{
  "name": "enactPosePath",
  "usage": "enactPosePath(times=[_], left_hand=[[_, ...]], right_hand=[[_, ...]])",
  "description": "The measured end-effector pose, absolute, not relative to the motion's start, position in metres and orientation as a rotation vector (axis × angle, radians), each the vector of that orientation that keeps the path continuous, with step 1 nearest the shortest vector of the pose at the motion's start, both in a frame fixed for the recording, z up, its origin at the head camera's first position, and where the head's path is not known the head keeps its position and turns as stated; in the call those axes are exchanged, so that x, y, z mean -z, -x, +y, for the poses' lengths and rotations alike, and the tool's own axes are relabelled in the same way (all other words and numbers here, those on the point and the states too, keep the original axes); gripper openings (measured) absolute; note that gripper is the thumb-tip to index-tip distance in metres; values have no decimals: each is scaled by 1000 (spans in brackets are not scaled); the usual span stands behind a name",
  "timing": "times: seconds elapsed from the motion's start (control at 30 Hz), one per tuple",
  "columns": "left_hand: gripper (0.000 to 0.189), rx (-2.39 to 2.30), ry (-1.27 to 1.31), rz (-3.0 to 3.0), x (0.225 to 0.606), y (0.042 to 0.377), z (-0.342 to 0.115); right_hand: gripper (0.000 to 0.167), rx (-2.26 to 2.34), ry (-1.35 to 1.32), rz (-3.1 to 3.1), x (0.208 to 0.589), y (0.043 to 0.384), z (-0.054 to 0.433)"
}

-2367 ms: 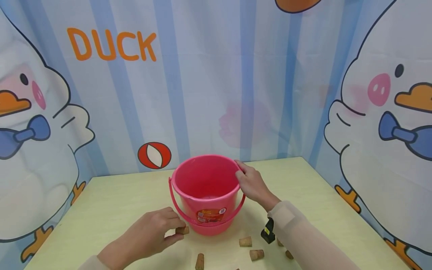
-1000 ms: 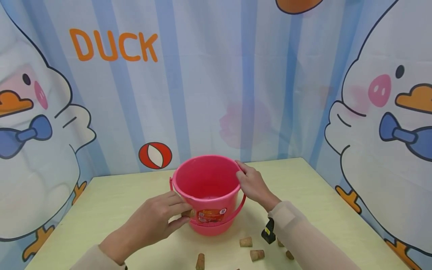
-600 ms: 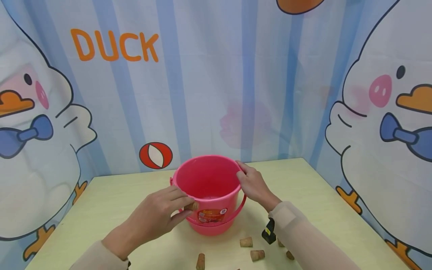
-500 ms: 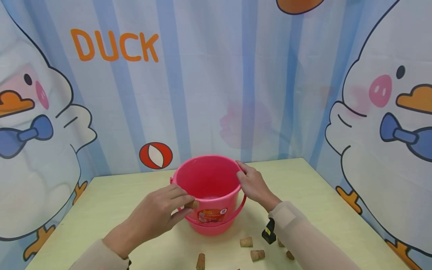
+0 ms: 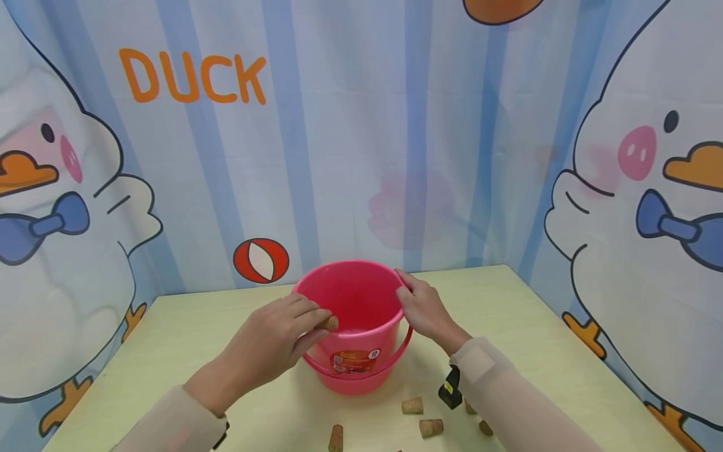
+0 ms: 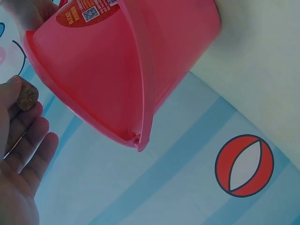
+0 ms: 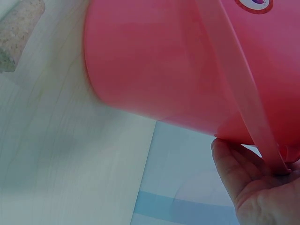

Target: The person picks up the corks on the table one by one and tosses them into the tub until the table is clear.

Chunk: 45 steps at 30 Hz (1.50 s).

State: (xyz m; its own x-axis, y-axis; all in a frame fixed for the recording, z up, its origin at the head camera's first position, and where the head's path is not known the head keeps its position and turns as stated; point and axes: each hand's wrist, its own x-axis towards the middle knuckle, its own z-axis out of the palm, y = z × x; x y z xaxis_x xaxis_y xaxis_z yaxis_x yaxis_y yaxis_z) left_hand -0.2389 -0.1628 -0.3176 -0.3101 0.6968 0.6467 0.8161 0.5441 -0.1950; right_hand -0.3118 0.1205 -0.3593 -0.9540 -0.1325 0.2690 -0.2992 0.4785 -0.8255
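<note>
A pink bucket (image 5: 361,345) with an orange-red label stands upright on the table. My left hand (image 5: 271,339) pinches a cork (image 5: 329,322) between thumb and fingers at the bucket's near-left rim. The left wrist view shows that cork (image 6: 28,95) just beyond the rim, apart from the bucket wall. My right hand (image 5: 426,307) grips the rim on the right side, thumb and fingers on either side of it. In the right wrist view the fingers (image 7: 229,164) lie against the bucket beside the handle (image 7: 239,89). The bucket's floor is mostly hidden.
Several corks lie on the pale yellow table (image 5: 226,314) in front of the bucket, among them one cork (image 5: 412,405), another cork (image 5: 431,428) and an upright-pointing cork (image 5: 336,437). A striped curtain (image 5: 350,138) with printed ducks closes off the back and sides.
My left hand has carried its cork up from low in front of the bucket to the rim. The right hand keeps its grip, and the bucket stays in place.
</note>
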Motion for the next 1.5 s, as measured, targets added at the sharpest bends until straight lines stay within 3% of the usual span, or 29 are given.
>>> enactPosePath(times=[1.3,1.5], left_hand=[[32,5,1091,-2335,308,258,-142],[40,-19,1036,-2381,308,259,-140]], right_hand=[[54,-1507,-377,-2546,362,313,120],[54,-1505,-378,-2544,361,313,120]])
